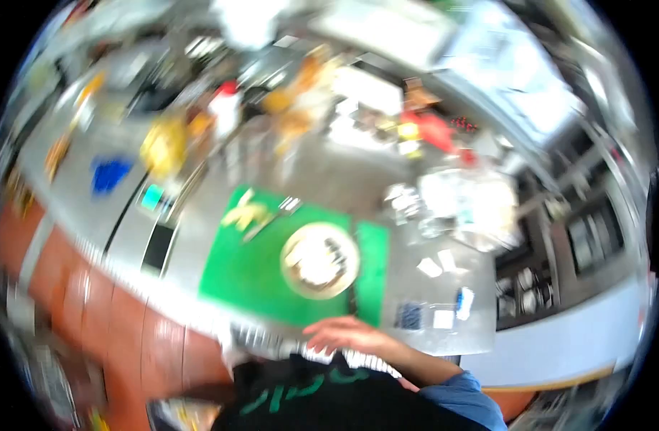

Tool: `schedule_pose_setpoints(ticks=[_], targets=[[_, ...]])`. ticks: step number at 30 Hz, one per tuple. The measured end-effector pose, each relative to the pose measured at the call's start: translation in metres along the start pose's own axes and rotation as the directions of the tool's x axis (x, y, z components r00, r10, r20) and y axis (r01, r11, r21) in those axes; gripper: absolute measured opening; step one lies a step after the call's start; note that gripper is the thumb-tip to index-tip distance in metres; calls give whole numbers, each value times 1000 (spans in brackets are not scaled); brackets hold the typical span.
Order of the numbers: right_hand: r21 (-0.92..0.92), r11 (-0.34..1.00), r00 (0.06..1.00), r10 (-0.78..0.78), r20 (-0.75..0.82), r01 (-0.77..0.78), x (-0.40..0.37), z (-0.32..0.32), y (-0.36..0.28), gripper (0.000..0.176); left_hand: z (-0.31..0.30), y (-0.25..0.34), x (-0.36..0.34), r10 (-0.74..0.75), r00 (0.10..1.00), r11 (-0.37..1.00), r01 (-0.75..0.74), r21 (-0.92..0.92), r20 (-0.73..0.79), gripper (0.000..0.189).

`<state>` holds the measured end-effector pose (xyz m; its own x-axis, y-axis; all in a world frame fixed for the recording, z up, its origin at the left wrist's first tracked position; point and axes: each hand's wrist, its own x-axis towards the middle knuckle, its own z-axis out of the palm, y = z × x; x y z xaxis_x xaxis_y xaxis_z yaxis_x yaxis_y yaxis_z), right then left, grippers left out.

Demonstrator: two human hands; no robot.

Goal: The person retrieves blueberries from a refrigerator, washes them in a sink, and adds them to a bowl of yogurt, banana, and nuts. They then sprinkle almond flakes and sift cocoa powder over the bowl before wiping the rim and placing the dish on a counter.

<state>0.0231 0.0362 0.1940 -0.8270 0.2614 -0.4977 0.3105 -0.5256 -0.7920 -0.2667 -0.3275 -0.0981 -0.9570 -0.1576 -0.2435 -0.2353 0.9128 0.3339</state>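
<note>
Fingers (pixel 322 333) (right hand (pixel 354 336)) beside green board (pixel 247 284) bearing dish (pixel 318 294).

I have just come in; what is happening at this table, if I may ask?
A person's right hand is open by the near edge of a green board, seemingly holding nothing; the left hand cannot be made out. On the board is a round dish of light and dark food. Yellowish pieces lie farther left. The picture is blurred.

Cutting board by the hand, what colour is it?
Green; the cutting board shows in the head view.
</note>
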Motion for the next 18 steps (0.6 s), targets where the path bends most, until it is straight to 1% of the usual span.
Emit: schedule_pose_setpoints(ticks=[1, 2, 4, 5, 6, 8, 9, 10, 11, 12, 13, 14, 15, 16, 17, 18], targets=[[-20, 1000, 999, -25, -42, 24, -15, 1, -16, 42, 1, 53, -8, 189, 981, 980, -185, -76, 38, 19], [-29, 995, 991, -101, -93, 98, -23, -19, -24, 42, 4, 101, -20, 347, 935, 931, -334, -148, 68, 19], [-238, 960, 953, -202, -226, 147, -43, -51, -42, 39, -4, 179, -50, 596, 791, 789, -544, -286, 140, 19], [-313, 933, 923, -270, -273, 181, -56, -66, -53, 37, -4, 213, -68, 688, 702, 713, -609, -348, 182, 19], [-408, 880, 871, -384, -305, 245, -71, -76, -67, 37, -5, 243, -84, 761, 608, 641, -652, -405, 226, 19], [-554, 799, 759, -507, -409, 235, -103, -96, -95, 38, -4, 288, -115, 853, 422, 522, -697, -491, 307, 18], [-642, 735, 666, -594, -452, 219, -126, -92, -114, 34, -10, 304, -132, 878, 339, 475, -702, -531, 337, 18], [-812, 583, 521, -698, -491, 16, -143, -99, -132, 28, -9, 321, -145, 892, 258, 437, -703, -561, 372, 18], [-797, 604, 436, -710, -553, -27, -162, -113, -147, 23, -11, 334, -156, 898, 183, 404, -703, -586, 399, 18], [-821, 557, 370, -742, -559, -123, -184, -131, -164, 24, -12, 349, -167, 896, 108, 376, -702, -605, 432, 18], [-755, 629, 260, -709, -656, -188, -209, -132, -189, 29, -11, 361, -177, 888, 49, 356, -701, -617, 456, 18], [-766, 606, 204, -739, -642, -215, -238, -157, -210, 32, -9, 370, -184, 874, -5, 343, -701, -625, 486, 18], [-791, 580, 70, -796, -601, -196, -261, -164, -232, 29, -8, 379, -190, 860, -47, 335, -701, -629, 509, 18], [-745, 613, -106, -786, -609, -264, -281, -167, -257, 27, -5, 384, -197, 846, -82, 326, -702, -633, 527, 18], [-745, 636, -217, -770, -600, -199, -304, -176, -280, 24, -2, 389, -199, 829, -103, 328, -706, -628, 549, 17], [-732, 570, -255, -821, -510, -373, -336, -212, -303, 23, 0, 391, -202, 814, -120, 325, -716, -617, 568, 17]])
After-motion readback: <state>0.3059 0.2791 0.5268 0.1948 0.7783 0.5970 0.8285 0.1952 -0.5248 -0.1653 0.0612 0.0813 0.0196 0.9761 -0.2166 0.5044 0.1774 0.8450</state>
